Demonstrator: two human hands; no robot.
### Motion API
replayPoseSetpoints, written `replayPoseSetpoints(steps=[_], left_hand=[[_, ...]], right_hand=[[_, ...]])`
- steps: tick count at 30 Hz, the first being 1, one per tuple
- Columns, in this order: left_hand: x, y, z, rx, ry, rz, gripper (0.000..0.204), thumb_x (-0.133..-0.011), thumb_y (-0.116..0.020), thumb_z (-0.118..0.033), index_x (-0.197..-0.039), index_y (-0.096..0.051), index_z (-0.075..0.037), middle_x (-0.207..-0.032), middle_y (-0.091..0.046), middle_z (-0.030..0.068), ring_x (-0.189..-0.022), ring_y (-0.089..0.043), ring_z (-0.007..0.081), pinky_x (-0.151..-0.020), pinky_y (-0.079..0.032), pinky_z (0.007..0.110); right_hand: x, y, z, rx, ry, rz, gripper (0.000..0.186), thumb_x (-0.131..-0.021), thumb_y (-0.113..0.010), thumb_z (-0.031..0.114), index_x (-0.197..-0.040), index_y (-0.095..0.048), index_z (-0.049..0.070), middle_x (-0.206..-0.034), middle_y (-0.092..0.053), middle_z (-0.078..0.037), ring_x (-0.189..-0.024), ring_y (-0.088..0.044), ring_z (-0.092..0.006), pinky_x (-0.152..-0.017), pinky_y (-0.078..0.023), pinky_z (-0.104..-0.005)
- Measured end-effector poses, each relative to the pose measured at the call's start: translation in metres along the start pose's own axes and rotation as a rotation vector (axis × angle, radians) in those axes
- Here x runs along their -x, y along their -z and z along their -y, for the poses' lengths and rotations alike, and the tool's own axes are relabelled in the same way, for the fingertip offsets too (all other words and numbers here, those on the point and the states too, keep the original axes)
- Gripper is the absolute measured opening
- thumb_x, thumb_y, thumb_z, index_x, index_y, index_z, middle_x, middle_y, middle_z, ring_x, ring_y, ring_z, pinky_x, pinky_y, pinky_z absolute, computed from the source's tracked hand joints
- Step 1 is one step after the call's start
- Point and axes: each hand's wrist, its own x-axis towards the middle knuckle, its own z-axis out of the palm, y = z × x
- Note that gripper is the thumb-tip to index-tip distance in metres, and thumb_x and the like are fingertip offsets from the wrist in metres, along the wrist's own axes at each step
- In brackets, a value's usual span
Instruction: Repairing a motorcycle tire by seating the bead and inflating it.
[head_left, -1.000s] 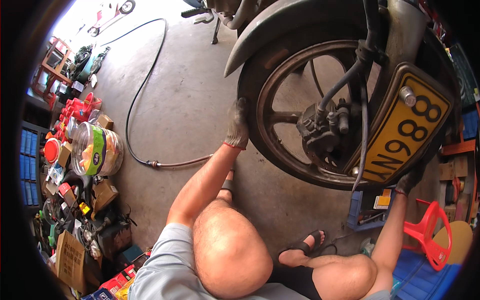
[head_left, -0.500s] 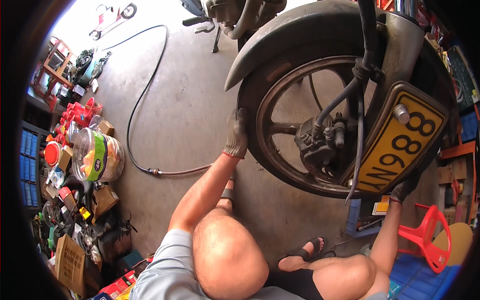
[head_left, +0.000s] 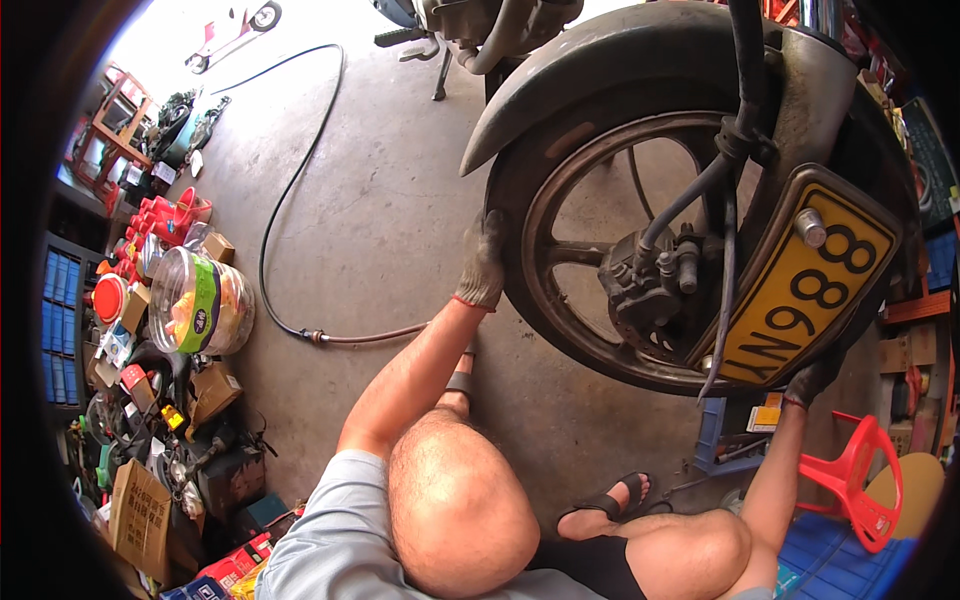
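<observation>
In front of me stands a motorcycle front wheel (head_left: 556,255) with a black tire and a dirty spoked rim. My left hand (head_left: 483,268), in a greyish knit glove, grips the tire's left side, its fingers along the tread and partly hidden. At the lower right, my right hand (head_left: 818,378), in a dark glove, holds the tire below the yellow number plate (head_left: 808,285); most of its fingers are out of sight. A brake caliper (head_left: 650,275) with a hose sits at the hub. The grey fender (head_left: 590,80) covers the wheel's upper part.
A black air hose (head_left: 268,225) curves across the concrete floor at left. Boxes, parts and a clear plastic jar (head_left: 203,303) crowd the left side. A red plastic stool (head_left: 855,480) and a blue bin (head_left: 722,440) stand near my right arm.
The whole view has shifted slightly, so the wheel and the left-side clutter appear a little further right. Both hands stay on the tire.
</observation>
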Motion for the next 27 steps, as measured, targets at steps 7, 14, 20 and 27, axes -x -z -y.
replayPoseSetpoints(steps=[7,14,20,27], left_hand=[[-0.001,0.0,0.007,-0.105,-0.071,-0.084,0.061,-0.093,-0.044,-0.051,-0.117,-0.055,0.004,-0.107,-0.062,0.0131,-0.096,-0.056,0.0193,-0.086,-0.044,0.034],[-0.003,0.004,0.005,-0.258,-0.119,-0.086,0.057,-0.092,-0.045,-0.049,-0.113,-0.055,0.003,-0.098,-0.064,0.0193,-0.089,-0.06,0.0246,-0.082,-0.045,0.037],[-0.002,0.005,0.0,-0.232,-0.104,-0.131,0.054,-0.089,-0.054,-0.043,-0.112,-0.054,0.005,-0.096,-0.064,0.0238,-0.091,-0.062,0.032,-0.082,-0.045,0.039],[0.003,0.006,-0.015,-0.297,-0.046,-0.113,0.059,-0.089,-0.053,-0.048,-0.114,-0.054,0.005,-0.098,-0.064,0.0207,-0.09,-0.06,0.0261,-0.083,-0.045,0.036]], right_hand=[[-0.005,0.004,-0.009,-0.142,-0.044,0.068,0.04,-0.098,-0.047,0.026,-0.127,-0.046,-0.001,-0.122,-0.052,-0.009,-0.106,-0.054,-0.0179,-0.092,-0.045,-0.0307],[-0.009,0.024,0.0,-0.224,-0.232,0.129,0.04,-0.096,-0.049,0.03,-0.125,-0.049,0.002,-0.114,-0.056,-0.008,-0.097,-0.058,-0.0174,-0.082,-0.049,-0.0303],[0.041,0.039,0.148,0.545,-0.684,1.302,0.024,-0.089,-0.054,0.026,-0.085,-0.061,0.003,-0.07,-0.059,-0.003,-0.059,-0.055,-0.0136,-0.055,-0.044,-0.0279],[0.212,-0.149,0.216,0.352,0.143,1.392,0.029,-0.083,-0.056,0.004,-0.112,-0.056,-0.001,-0.104,-0.058,-0.019,-0.097,-0.058,-0.0318,-0.084,-0.047,-0.0351]])
